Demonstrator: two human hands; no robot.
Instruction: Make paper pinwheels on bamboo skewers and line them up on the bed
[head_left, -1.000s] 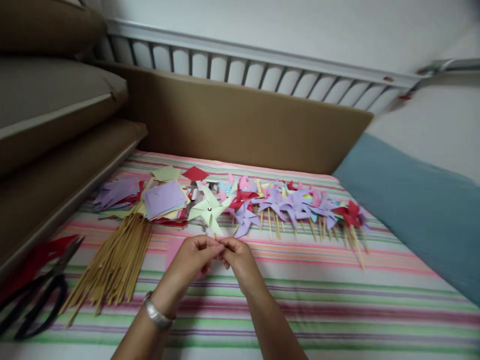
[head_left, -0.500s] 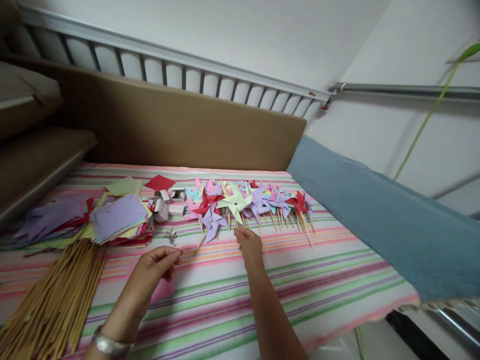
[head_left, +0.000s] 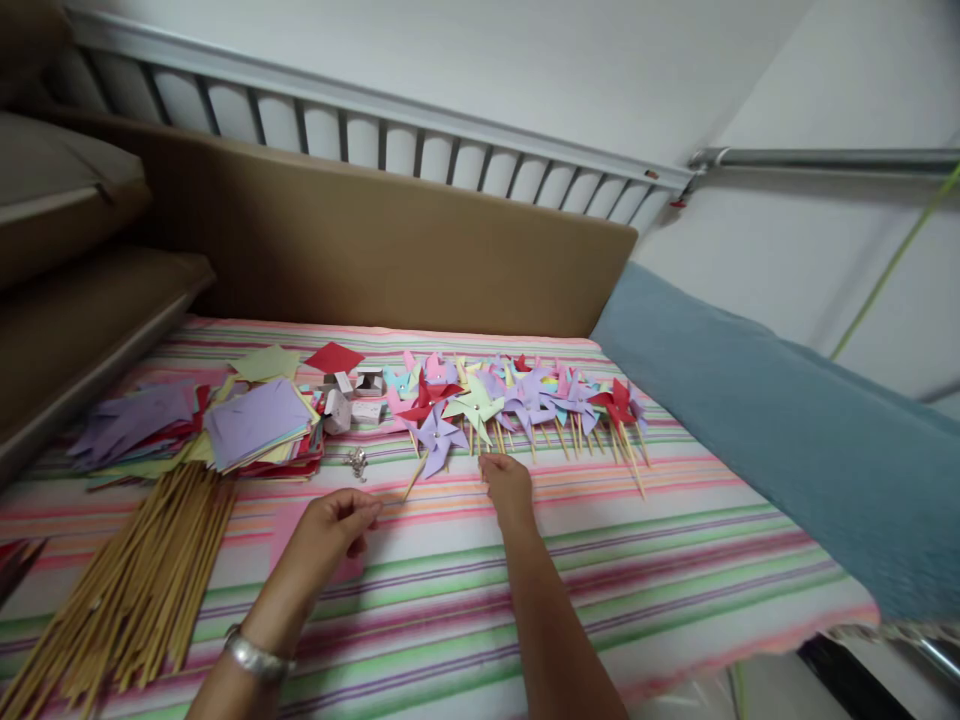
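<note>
My right hand [head_left: 508, 490] pinches the thin stick below a pale green paper pinwheel [head_left: 475, 404], at the front of a group of pinwheels. Just left of it lies a purple pinwheel [head_left: 436, 438], its stick slanting toward me. My left hand [head_left: 336, 525] hovers over the cloth with thumb and forefinger together, close to that stick's lower end but apart from it. Whether something small is between those fingertips cannot be made out. A pink paper square [head_left: 289, 525] lies partly hidden beneath the left hand.
Wooden sticks [head_left: 142, 570] lie in a heap at left, below stacks of coloured paper [head_left: 259, 425]. Small white boxes [head_left: 337, 410] and a little pile of metal fasteners [head_left: 356, 461] sit mid-table. A brown board [head_left: 390, 245] stands behind; blue cloth [head_left: 750, 400] borders the right.
The view has swung slightly left, so the scene sits farther right and a dark pointed object shows at the left edge. Both hands keep nearly the same poses.
</note>
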